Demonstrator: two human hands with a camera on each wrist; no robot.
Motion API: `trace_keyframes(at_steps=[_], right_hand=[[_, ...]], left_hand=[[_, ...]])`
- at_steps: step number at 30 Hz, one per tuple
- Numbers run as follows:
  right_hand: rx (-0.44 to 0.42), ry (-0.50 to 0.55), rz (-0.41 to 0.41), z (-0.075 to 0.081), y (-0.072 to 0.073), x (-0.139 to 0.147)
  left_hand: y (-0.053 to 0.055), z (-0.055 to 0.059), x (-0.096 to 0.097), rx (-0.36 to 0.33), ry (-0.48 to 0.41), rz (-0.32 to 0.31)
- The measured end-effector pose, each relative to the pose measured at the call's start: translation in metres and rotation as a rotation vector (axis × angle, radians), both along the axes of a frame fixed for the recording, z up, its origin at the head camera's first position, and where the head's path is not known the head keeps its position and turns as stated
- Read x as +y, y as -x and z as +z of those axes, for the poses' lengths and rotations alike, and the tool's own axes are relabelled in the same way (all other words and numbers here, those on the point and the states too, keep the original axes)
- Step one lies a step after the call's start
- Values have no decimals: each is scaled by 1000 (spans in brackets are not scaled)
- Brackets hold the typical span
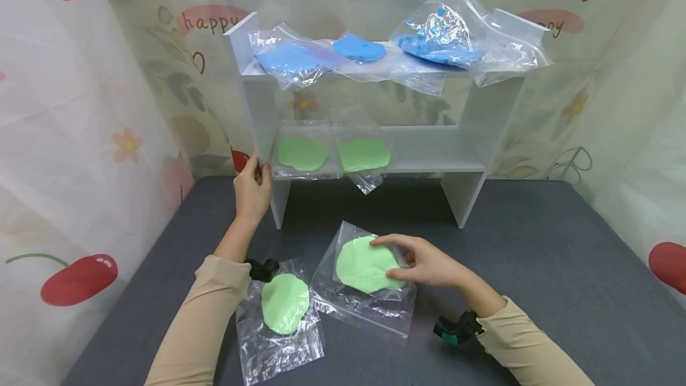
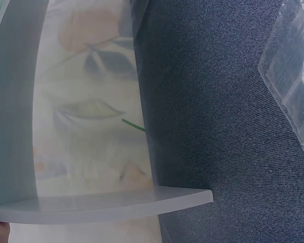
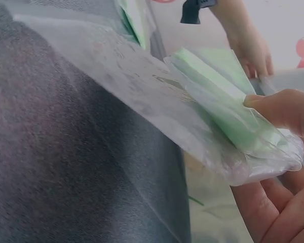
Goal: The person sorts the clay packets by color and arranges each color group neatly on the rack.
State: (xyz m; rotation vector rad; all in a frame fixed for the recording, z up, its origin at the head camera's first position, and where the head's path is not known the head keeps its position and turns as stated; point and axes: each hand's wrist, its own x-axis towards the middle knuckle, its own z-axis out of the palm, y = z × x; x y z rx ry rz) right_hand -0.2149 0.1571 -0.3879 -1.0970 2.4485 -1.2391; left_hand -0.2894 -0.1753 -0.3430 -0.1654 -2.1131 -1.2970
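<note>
My right hand (image 1: 429, 261) grips a clear zip bag with a flat, light green clay-like slab (image 1: 359, 264) inside. In the right wrist view the thumb presses on the bagged slab (image 3: 213, 101), with the other fingers beneath, and the bag's loose end stretches away from them. At the left side panel (image 1: 259, 112) of a white two-tier shelf, my left hand (image 1: 253, 192) touches the panel's outer side near the lower board. Only a fingertip (image 2: 0, 233) of it shows in the left wrist view, against the panel. Another bagged green slab (image 1: 286, 304) lies beside my left forearm.
Two bagged green slabs, one left (image 1: 302, 153) and one right (image 1: 364, 155), lie on the shelf's lower board (image 1: 434, 148). Bagged blue pieces (image 1: 297, 58) spread over the top board. A dark grey table (image 1: 557, 267) carries everything, with a printed curtain (image 1: 134, 76) behind.
</note>
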Motion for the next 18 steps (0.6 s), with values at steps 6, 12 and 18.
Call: trace_keyframes(at_steps=[6,12,18], right_hand=[[8,7,-9,7,-1,2],[8,27,1,13,-1,5],[33,53,8,17,-1,8]], left_hand=[[0,0,0,-5,-3,-1],[0,0,0,-11,-5,-3],[0,0,-1,-19,0,-4]])
